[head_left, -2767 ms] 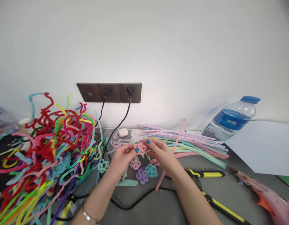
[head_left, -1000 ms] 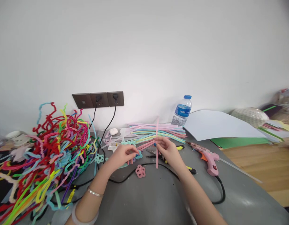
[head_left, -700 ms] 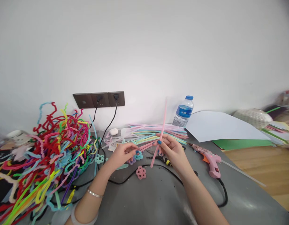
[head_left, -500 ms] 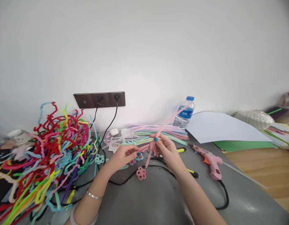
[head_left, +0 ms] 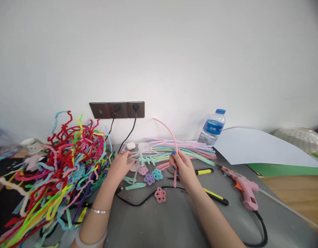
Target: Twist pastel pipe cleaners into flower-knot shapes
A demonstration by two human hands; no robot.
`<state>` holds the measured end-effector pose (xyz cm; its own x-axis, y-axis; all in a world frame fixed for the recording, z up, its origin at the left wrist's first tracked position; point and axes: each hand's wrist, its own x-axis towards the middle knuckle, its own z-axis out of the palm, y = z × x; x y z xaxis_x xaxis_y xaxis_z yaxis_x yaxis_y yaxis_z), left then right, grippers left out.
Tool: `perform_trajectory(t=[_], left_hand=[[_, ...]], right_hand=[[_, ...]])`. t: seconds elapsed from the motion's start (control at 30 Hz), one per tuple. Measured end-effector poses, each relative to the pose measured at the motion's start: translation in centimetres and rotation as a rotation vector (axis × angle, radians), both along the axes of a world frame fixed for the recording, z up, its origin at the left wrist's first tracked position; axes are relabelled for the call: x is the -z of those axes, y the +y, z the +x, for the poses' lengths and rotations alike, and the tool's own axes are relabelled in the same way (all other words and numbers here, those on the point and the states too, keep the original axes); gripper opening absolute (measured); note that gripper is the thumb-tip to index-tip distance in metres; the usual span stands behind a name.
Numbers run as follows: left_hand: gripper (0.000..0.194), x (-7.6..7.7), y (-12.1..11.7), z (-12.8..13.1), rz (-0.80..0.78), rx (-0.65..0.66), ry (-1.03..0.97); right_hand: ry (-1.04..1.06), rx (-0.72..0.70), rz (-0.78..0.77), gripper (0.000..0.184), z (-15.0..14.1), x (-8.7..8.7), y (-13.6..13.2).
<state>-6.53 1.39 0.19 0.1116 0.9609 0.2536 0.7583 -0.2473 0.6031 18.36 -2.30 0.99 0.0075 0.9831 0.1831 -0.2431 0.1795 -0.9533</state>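
My right hand is closed around a pink pipe cleaner, whose long upper end curves up and left while a short end hangs below the fist. My left hand, thumb and fingers apart, reaches over the table near a small white case and some pale purple pipe cleaners; its fingertips are partly hidden. Between the hands lie looped flowers: a pink one, a purple one and a blue one. Another pink flower lies closer to me, by the black cable.
A tangled heap of colourful pipe cleaners covers the left. Straight pastel ones lie along the wall. Yellow-black pliers, a pink glue gun, a water bottle and white paper are on the right.
The pink flower between my hands was set on the table. My right hand took up the pink pipe cleaner and turned it; my left hand moved left, away from it.
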Motion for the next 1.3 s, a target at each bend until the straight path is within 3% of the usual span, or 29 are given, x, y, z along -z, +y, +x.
perform_trajectory(t=[0.17,0.43,0.6,0.73,0.83,0.93,1.03,1.13,1.3], left_hand=[[0.008,0.9,0.0,0.6,-0.024,0.006,0.093],[0.016,0.8,-0.1,-0.1,-0.115,-0.001,0.143],[0.003,0.1,-1.3,0.7,-0.307,0.019,0.136],[0.024,-0.2,-1.7,2.3,-0.46,-0.035,0.168],[0.01,-0.4,-1.7,2.9,-0.483,-0.005,0.24],[0.024,-1.1,-1.7,2.2,-0.459,0.037,0.241],[0.028,-2.1,-1.7,0.7,-0.429,0.048,0.119],[0.032,-3.0,-1.6,-0.4,-0.535,0.136,-0.091],[0.033,-3.3,-1.9,0.7,-0.527,0.21,-0.366]], right_hand=[[0.009,-0.081,0.025,0.049,-1.0,-0.6,2.7],[0.121,-0.15,0.016,0.051,-2.8,-0.2,8.7],[0.119,-0.19,-0.017,0.05,-2.3,1.4,9.1],[0.116,-0.172,-0.031,0.048,-1.5,2.2,9.0],[0.117,-0.152,-0.042,0.046,-1.3,2.5,9.1],[0.124,-0.144,-0.054,0.046,-1.4,2.6,9.1],[0.14,-0.167,-0.067,0.047,-1.6,2.5,8.9],[0.153,-0.223,-0.088,0.045,-1.9,2.2,8.7],[0.14,-0.334,-0.111,0.046,-2.8,1.9,7.9]])
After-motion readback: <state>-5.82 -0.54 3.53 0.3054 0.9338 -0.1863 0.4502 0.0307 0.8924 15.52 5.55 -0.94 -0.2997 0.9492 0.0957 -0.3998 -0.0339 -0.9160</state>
